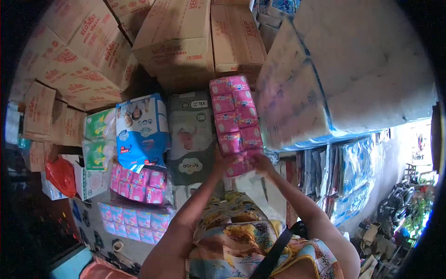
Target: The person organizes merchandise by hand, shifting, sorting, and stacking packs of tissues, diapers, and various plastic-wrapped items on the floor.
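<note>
A long bundle of pink sanitary pad packs (236, 114), set in two columns, stands out in front of me at the centre. My left hand (222, 162) is closed on the left side of its near end. On the opposite side, my right hand (261, 165) grips the same end, with its fingers partly hidden. Just left of the bundle lies a grey-green diaper pack (191, 132) marked XXL. Beside that is a blue diaper pack (141, 128).
Cardboard cartons (88, 56) are stacked at the left and back. Large plastic-wrapped bales (353, 79) rise at the right. More pink packs (138, 183) and a blue-pink bundle (134, 222) lie lower left, near a red plastic bag (61, 176).
</note>
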Demonstrator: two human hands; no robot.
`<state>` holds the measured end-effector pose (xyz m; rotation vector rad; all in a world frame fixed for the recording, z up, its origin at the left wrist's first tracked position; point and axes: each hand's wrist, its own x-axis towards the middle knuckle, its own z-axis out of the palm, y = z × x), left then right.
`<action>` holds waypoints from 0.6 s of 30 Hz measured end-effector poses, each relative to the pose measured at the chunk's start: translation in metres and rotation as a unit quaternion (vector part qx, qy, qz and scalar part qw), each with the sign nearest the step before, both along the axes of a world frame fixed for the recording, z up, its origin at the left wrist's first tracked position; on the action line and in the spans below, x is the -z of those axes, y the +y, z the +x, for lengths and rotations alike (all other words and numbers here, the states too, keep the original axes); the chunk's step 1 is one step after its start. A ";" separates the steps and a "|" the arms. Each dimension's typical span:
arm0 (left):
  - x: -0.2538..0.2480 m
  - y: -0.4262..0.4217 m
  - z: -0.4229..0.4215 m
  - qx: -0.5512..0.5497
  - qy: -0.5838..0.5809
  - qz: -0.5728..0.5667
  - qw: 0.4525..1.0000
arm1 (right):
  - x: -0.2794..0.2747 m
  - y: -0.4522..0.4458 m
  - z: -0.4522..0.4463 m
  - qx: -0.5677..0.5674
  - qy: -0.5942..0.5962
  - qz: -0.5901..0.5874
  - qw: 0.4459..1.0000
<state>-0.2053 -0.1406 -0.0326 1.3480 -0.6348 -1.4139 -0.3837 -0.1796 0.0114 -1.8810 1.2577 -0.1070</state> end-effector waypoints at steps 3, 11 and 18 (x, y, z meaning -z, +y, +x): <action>0.017 0.009 -0.014 0.018 -0.073 -0.044 0.996 | -0.019 -0.018 0.019 0.022 -0.045 -0.261 0.964; 0.095 0.011 -0.021 0.047 -0.139 -0.039 0.988 | 0.025 -0.008 0.039 -0.036 0.164 -0.251 0.953; 0.079 0.006 -0.023 0.104 -0.175 -0.021 0.979 | 0.036 -0.016 0.049 -0.013 0.253 -0.169 0.953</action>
